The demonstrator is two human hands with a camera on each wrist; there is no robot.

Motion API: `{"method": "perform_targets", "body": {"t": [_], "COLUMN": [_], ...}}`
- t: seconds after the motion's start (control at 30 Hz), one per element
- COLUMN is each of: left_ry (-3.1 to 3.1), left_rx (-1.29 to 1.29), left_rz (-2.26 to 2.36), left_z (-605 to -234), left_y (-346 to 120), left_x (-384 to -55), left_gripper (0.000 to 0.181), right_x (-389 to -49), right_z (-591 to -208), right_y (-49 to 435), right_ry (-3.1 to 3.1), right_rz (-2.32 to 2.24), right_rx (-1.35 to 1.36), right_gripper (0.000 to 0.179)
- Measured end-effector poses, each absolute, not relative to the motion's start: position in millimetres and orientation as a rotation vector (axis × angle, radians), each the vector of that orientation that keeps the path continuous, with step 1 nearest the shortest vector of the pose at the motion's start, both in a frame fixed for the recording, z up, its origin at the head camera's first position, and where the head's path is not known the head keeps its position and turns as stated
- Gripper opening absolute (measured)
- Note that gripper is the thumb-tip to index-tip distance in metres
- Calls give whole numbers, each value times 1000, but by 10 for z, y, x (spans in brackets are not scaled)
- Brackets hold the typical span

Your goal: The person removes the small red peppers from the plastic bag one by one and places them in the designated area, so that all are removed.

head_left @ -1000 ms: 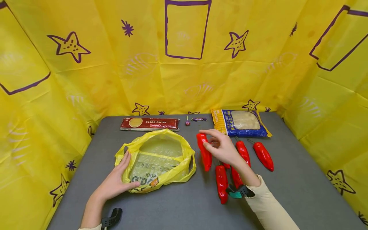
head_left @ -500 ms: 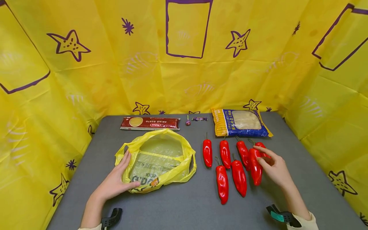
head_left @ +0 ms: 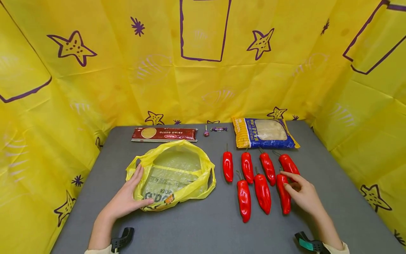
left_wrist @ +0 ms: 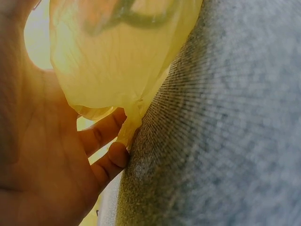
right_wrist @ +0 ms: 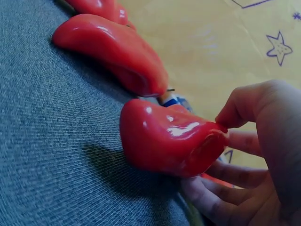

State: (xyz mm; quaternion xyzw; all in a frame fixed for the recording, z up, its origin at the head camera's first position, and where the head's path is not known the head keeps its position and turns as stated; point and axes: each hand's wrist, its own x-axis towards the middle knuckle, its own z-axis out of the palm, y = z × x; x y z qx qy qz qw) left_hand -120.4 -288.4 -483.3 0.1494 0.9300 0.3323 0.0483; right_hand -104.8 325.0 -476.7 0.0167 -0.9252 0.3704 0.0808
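Note:
My right hand (head_left: 302, 194) pinches a long red pepper (head_left: 283, 194) near its stem end, at the right of the pepper group. In the right wrist view this pepper (right_wrist: 164, 136) lies between thumb and fingers, close to the grey table. My left hand (head_left: 127, 194) rests with spread fingers against the left side of a yellow plastic bag (head_left: 190, 199). The bag's mouth stands wide, facing up. From the left wrist, the fingertips (left_wrist: 117, 154) touch the bag's lower corner (left_wrist: 131, 120). Several other red peppers (head_left: 244, 201) lie in two rough rows right of the bag.
At the back lie a dark red spaghetti pack (head_left: 165, 134), a lollipop (head_left: 206, 133), a purple wrapped candy (head_left: 219, 129) and a blue and yellow orecchiette pack (head_left: 266, 133). Yellow patterned cloth (head_left: 203, 81) walls the grey table (head_left: 196, 229) at the back and sides.
My right hand let go of a pepper near the bag, moved right and took another. That pepper has come down and nearer to me, beside the row. My left hand stays on the bag.

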Motion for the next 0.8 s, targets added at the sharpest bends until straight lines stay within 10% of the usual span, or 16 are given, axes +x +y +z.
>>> {"method": "perform_targets", "body": {"t": [0.8], "left_ry": [2927], "left_rx": [404], "left_rz": [963], "left_z": [-4753], "left_y": [-2853], "left_x": [-1157], "left_gripper": [118], "right_x": [-1041], "right_z": [-4925], "right_y": [3275], "right_ry": [-2647], "right_rz": [947], "right_rx": [104], "right_gripper": [36]}}
